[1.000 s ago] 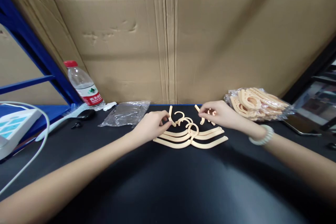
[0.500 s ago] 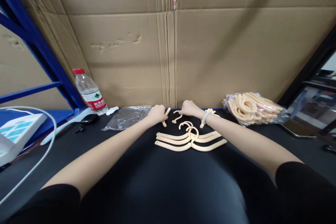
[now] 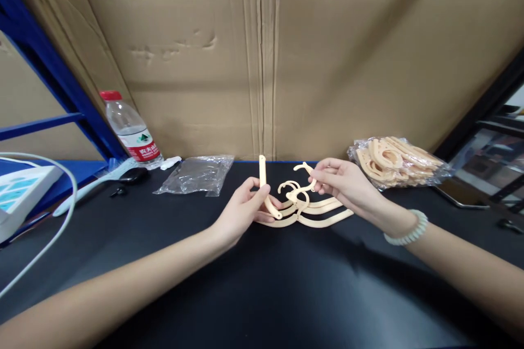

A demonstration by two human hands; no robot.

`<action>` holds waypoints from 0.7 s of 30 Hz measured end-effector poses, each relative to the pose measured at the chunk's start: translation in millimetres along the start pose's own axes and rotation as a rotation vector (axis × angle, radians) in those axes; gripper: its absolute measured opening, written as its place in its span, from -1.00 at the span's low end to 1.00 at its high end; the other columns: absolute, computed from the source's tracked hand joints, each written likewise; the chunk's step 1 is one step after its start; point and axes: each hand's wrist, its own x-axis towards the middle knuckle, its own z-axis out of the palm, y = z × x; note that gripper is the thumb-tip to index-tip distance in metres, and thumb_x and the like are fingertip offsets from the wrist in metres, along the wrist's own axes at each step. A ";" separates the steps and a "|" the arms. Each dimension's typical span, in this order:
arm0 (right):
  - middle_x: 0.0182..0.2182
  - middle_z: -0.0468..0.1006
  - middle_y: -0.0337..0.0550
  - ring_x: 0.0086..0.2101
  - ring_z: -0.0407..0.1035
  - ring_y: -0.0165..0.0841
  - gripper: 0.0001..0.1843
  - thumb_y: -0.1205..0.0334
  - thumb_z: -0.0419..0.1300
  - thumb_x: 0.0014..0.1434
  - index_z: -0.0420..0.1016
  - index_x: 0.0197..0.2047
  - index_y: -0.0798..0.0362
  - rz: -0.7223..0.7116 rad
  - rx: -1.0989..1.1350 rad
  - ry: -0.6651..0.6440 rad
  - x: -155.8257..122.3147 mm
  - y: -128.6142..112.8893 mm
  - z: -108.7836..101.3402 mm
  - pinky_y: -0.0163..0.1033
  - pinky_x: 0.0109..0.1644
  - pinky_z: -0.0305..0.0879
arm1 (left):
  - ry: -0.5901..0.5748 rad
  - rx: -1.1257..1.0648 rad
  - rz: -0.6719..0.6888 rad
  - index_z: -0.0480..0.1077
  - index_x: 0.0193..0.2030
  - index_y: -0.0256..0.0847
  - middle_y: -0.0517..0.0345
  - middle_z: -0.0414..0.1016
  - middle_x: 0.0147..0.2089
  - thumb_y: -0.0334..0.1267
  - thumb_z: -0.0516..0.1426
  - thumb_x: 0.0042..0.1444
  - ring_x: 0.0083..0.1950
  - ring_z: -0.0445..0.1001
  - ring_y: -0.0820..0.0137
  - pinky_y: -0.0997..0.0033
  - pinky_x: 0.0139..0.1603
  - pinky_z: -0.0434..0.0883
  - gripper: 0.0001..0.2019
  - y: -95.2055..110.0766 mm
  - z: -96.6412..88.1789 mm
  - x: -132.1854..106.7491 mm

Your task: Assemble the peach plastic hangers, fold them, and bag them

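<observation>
My left hand [image 3: 245, 210] pinches a beige hanger arm [image 3: 263, 172], a curved bar with a small hole at each end, held tilted near upright. In my right hand [image 3: 346, 182] is a beige hanger hook [image 3: 303, 192], gripped between thumb and fingers, its lower end pointing left. Between and below the hands, several assembled beige hangers [image 3: 325, 222] lie overlapping on the black table [image 3: 282, 283]. My fingers partly cover their left arms. The two held pieces are apart from each other.
A clear plastic bag [image 3: 196, 174] lies flat at the back left, beside a water bottle [image 3: 137, 136]. At the back right sits a bag of beige hanger parts [image 3: 399, 163], near a dark phone-like slab [image 3: 460, 196]. A white cable [image 3: 69, 218] loops at left. Cardboard [image 3: 196, 92] stands behind.
Both hands have come back toward me from the table's far edge, lifting the hanger arm and the hook. The right hand has also shifted right. The camera view has tilted slightly.
</observation>
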 end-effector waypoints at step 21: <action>-0.38 0.55 -0.22 -0.43 0.42 -0.43 -0.80 0.20 0.40 0.02 0.55 -0.27 0.06 0.027 0.102 -0.135 -51.9 34.5 27.0 -0.34 -0.39 0.41 | 0.042 -0.171 -0.016 0.36 -0.24 -0.26 0.14 0.60 -0.33 -0.26 0.36 -0.05 -0.29 0.58 0.39 0.42 -0.24 0.54 -0.69 -18.7 28.5 -29.7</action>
